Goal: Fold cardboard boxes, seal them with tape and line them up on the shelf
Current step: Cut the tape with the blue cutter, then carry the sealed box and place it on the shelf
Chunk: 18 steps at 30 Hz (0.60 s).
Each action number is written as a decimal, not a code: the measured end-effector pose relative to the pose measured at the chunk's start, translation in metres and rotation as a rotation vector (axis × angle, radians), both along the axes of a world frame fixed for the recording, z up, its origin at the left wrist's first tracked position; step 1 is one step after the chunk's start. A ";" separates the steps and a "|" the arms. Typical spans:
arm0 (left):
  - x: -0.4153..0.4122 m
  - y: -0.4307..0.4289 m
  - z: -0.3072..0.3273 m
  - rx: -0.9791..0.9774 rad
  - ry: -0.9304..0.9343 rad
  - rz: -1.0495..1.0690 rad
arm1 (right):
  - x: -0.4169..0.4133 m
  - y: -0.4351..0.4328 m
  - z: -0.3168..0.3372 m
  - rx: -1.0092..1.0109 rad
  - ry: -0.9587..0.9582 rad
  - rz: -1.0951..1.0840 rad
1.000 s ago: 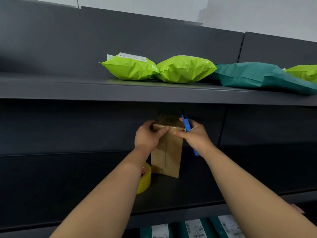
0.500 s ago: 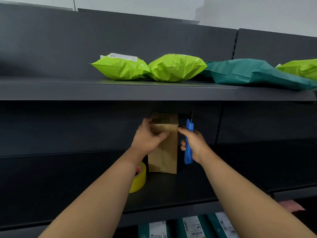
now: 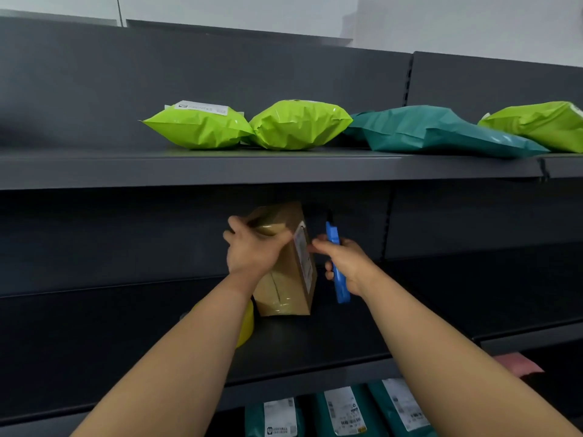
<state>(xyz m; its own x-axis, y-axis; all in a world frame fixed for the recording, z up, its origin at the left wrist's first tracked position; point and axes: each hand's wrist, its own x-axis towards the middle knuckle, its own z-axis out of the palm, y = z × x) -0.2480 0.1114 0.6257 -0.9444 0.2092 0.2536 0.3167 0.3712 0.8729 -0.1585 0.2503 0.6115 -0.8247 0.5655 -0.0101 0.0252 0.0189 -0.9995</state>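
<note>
Head view, one item: cardboard box (image 3: 284,294), long axis upright on the middle shelf (image 3: 315,342), our left hand (image 3: 252,250) clasping its top, our right hand (image 3: 350,263) just beside its right face, fingers wrapped round a blue cutter (image 3: 341,290).

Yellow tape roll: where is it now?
Head view, centre-left: the yellow tape roll sits on the middle shelf, mostly hidden behind the left forearm, just left of the cardboard box.

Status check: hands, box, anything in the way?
Left hand grips cardboard box, standing on shelf. Right hand holds blue cutter. Yellow tape roll beside box, behind left forearm.
</note>
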 end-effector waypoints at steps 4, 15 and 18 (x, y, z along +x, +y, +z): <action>-0.016 -0.027 -0.008 0.292 -0.176 0.036 | 0.001 0.013 -0.015 0.107 -0.275 -0.060; -0.009 -0.070 -0.034 0.747 -0.428 0.004 | -0.011 0.056 -0.086 0.782 -1.026 -0.102; -0.001 -0.067 -0.040 0.826 -0.517 -0.013 | -0.009 0.063 -0.095 0.747 -0.968 -0.199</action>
<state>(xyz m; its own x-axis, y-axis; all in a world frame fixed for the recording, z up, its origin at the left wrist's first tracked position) -0.2494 0.0439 0.5861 -0.9794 0.1626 -0.1199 -0.1788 -0.4210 0.8893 -0.1677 0.3133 0.5162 -0.5565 0.8091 -0.1889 0.8150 0.4873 -0.3135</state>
